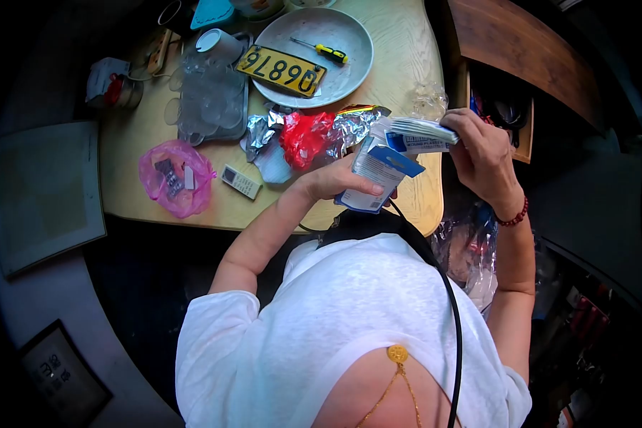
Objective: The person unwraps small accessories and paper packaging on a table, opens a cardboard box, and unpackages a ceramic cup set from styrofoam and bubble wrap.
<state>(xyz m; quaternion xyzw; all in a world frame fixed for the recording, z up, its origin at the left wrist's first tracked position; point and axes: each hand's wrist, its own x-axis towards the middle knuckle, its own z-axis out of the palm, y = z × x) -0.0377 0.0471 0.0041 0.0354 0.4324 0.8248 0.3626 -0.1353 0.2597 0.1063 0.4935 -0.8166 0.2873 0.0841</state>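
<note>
Pale wood table [132, 171] sat mid-room, brown wooden cabinet [524, 53] with open drawer [522, 135] at its right, framed panel [55, 379] lower left, edges dark.

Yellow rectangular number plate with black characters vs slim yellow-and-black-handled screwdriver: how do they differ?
Number plate is broad and flat; screwdriver is slim, with a narrow shaft. Number plate overhangs the rim of the round pale dish; screwdriver lies wholly within it. Shared: yellow-and-black colouring.

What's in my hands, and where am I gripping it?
Left hand holds the box around its lower half; right hand pinches the white packets by their outer end.
</note>
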